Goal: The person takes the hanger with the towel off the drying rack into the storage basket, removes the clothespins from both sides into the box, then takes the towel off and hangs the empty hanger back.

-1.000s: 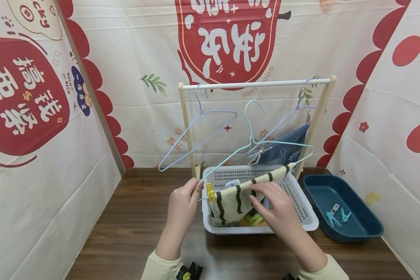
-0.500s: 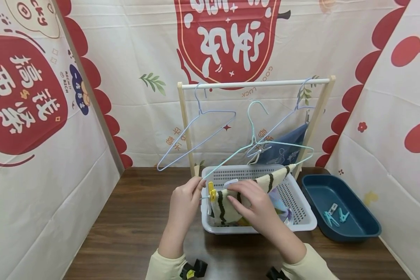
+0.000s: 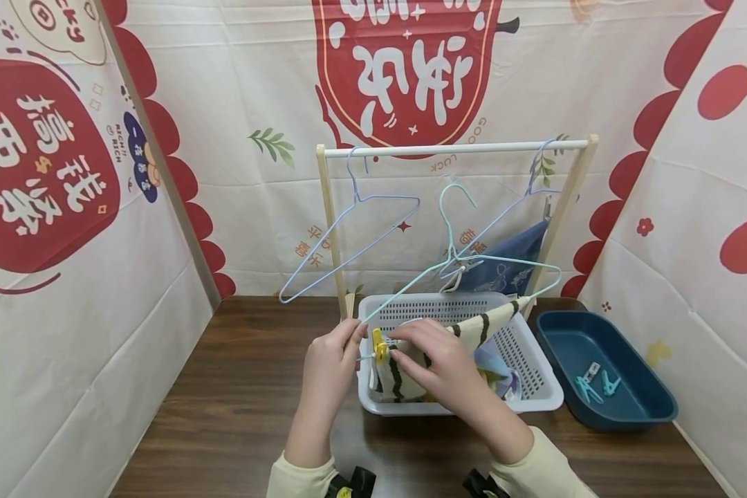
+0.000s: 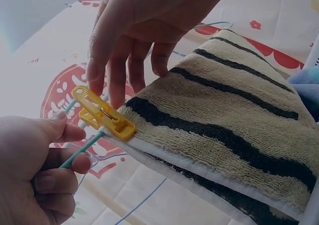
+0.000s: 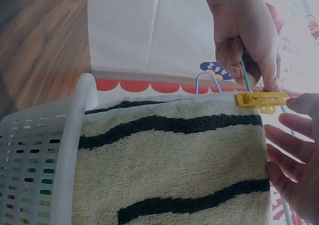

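My left hand [image 3: 328,360] grips the left end of a mint-green wire hanger [image 3: 510,261], fingers curled around the wire. Folded over the hanger's lower bar is a cream towel [image 4: 239,110] with dark wavy stripes. A yellow clothespin [image 4: 107,116] clamps the towel's corner to the wire, beside my left hand. My right hand [image 3: 442,363] hovers at that corner with fingers loosely bent. In the right wrist view, its thumb [image 5: 301,104] is right at the clothespin's tail, and its other fingers lie along the towel's edge.
Below the towel stands a white perforated basket [image 3: 541,398] with colourful cloths. To its right is a dark blue tub [image 3: 644,370] with several clothespins. Behind, a drying rack [image 3: 454,150] bears a lilac hanger [image 3: 348,265] and another with a blue cloth [image 3: 504,259].
My right hand has slid left along the towel to the yellow clothespin. My left hand keeps its grip on the hanger, which has dipped slightly.
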A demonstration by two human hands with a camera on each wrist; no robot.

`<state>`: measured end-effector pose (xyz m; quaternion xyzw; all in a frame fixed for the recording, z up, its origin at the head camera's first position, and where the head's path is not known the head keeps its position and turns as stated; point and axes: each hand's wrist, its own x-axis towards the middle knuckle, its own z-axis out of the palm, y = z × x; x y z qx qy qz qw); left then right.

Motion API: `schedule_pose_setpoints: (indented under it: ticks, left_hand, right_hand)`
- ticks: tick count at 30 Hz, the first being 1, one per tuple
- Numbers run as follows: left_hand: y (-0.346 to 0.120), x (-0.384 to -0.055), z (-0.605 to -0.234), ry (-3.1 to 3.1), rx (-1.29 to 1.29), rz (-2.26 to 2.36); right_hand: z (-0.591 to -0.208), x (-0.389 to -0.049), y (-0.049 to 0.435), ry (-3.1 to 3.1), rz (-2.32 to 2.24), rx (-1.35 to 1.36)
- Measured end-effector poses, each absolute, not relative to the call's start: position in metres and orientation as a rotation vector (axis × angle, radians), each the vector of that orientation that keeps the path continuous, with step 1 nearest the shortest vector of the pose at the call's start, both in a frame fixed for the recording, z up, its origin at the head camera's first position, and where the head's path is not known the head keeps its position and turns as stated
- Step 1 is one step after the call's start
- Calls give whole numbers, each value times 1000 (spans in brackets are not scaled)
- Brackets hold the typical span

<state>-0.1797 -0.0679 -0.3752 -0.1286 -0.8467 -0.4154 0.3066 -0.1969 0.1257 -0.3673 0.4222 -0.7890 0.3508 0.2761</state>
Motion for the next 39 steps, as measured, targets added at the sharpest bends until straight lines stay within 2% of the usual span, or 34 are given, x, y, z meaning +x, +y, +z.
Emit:
schedule_pose_setpoints:
  ticks: [19,39]
  left_hand:
    - [-61,-176,-378,-2275,-374,-1095]
    - [-59,-173,-384,-2289,-363,-1147]
  right_hand:
    - [-369,-195,120,-2224,1037,1087]
    - [-362,-196,125,-2457,1059,1162]
